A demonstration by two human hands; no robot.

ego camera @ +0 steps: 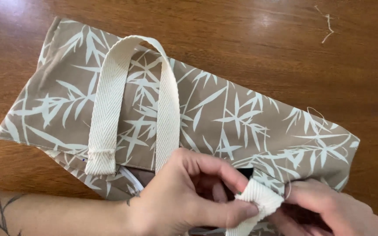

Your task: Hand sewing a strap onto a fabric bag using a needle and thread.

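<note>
A tan fabric bag (pixel 224 118) printed with pale leaf sprays lies flat on the wooden table (pixel 250 39). One cream webbing handle (pixel 110 100) loops across its left half. At the bag's near edge my left hand (pixel 189 196) pinches the folded end of a second cream webbing strap (pixel 259 199) between thumb and fingers. My right hand (pixel 329 209) grips the same strap end and the bag's edge from the right. The rest of that strap runs down out of view.
A loose pale thread (pixel 327 24) lies on the table at the far right. Another thin thread (pixel 318 112) curls off the bag's right top edge. A white zipper edge (pixel 130 177) shows at the bag's opening.
</note>
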